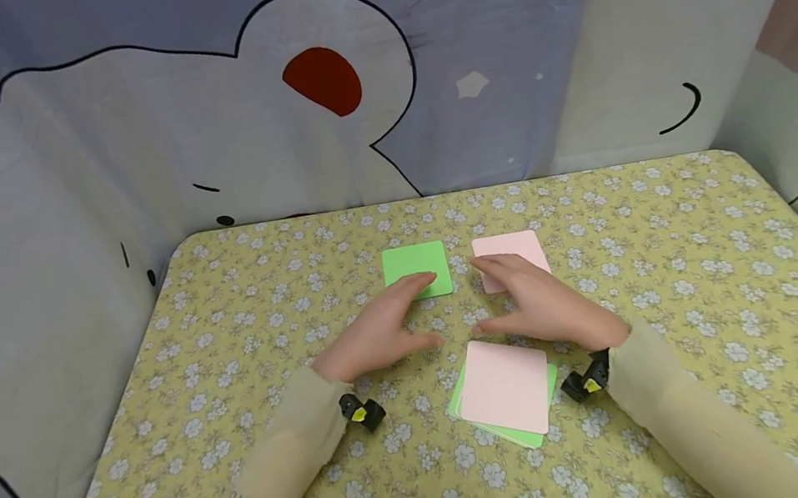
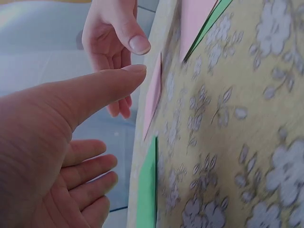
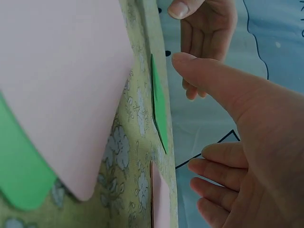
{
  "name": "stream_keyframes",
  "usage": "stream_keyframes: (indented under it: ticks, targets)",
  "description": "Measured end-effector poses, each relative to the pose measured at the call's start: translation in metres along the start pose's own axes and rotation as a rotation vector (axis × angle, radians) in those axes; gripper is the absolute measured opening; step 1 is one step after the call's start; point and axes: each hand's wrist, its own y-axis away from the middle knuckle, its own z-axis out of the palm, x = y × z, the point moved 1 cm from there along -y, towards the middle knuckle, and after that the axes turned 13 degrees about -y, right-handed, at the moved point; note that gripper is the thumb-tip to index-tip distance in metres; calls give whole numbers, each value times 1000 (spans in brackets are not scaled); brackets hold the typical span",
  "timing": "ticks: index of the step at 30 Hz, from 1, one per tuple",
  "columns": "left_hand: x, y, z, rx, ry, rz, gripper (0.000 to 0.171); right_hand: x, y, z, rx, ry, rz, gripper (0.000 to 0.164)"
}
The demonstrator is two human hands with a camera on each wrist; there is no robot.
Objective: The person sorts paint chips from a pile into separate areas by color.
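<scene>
Hovering with left hand [image 1: 374, 334] at frame centre, overlapping in view the lower edge of the green card [image 1: 416, 260]; hovering with right hand [image 1: 546, 305] right of centre, overlapping the lower part of the pink card [image 1: 515, 243]. Gripping nothing with either — holding thumbs well apart from loosely bent fingers. Finding both cards lying flat in upper middle of frame, green left, pink right, near each other. Finding a card stack [image 1: 505, 388] lower, right of centre, showing pink on top, green corners poking out askew. Judging by looks: expecting light, thin, fairly stiff cards, probably smooth enough for sliding, maybe creasing at corners. Offering little edge flat on the cloth [image 1: 273, 324] — suggesting working a fingertip under one side, then pinching opposite edges, not pressing mid-face.
</scene>
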Motion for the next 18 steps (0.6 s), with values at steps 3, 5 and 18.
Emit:
stream_keyframes:
  ticks: [3, 5, 18]
  targets:
    - [3, 1, 3, -7, -7, 16, 92, 0, 5, 0, 5, 3, -5, 99]
    - [5, 2, 5, -12, -5, 21, 93, 0, 7, 0, 9, 8, -11, 99]
    - [20, 8, 12, -43, -28, 78, 95, 2, 25, 2, 19, 42, -12, 106]
